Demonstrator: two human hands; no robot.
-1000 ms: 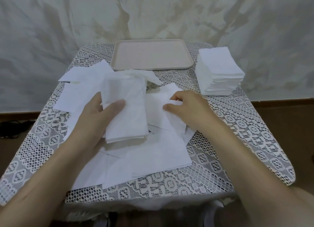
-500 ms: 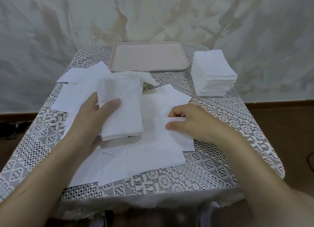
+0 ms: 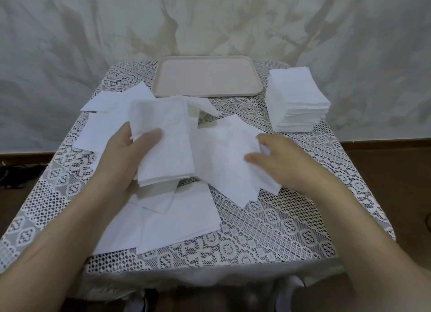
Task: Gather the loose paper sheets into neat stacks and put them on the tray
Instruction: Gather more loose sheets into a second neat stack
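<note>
White loose sheets (image 3: 102,129) lie partly hidden under my left hand (image 3: 121,157). Its thumb clamps a small bundle (image 3: 163,143) from above, with the fingers out of sight beneath. The pink tray (image 3: 207,78) sits behind. My right hand (image 3: 282,162), knuckles up, pinches one sheet (image 3: 224,153) by its edge. A tall stack (image 3: 298,101) stands just beyond.

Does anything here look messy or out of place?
Yes: loose paper sheets lie scattered and overlapping at odd angles across the table, while the tray holds none. The tall stack beside it is neat.
</note>
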